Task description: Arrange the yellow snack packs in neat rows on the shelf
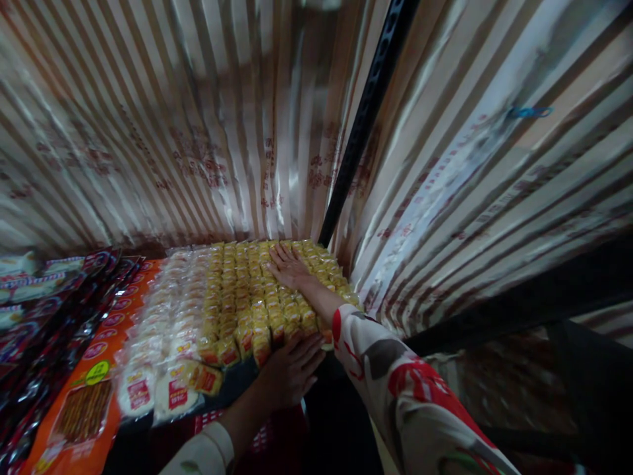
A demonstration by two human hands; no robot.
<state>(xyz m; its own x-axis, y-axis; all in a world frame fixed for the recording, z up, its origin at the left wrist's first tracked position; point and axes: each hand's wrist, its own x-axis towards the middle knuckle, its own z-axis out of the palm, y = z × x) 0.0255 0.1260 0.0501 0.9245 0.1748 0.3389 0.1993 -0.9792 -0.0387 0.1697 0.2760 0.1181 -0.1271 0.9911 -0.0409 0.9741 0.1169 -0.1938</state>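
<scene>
- Under the right hand [289,267], flat with fingers outstretched, lie rows of small yellow-wrapped snack packets [225,290].
- Beside the left hand [294,369], fingers straightened, is these packets' near edge.
- Left of both hands: clear-wrapped white packets [153,323], then an orange snack bag [96,356].

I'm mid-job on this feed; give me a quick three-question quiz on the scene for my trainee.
1. Which hand reaches farther back over the yellow packets?
2. True or false: rows of white packets lie between the orange package and the yellow rows.
3. The oval label on the orange package is: A blue; B yellow-green; C black.
Key: 1 the right hand; 2 true; 3 B.
</scene>
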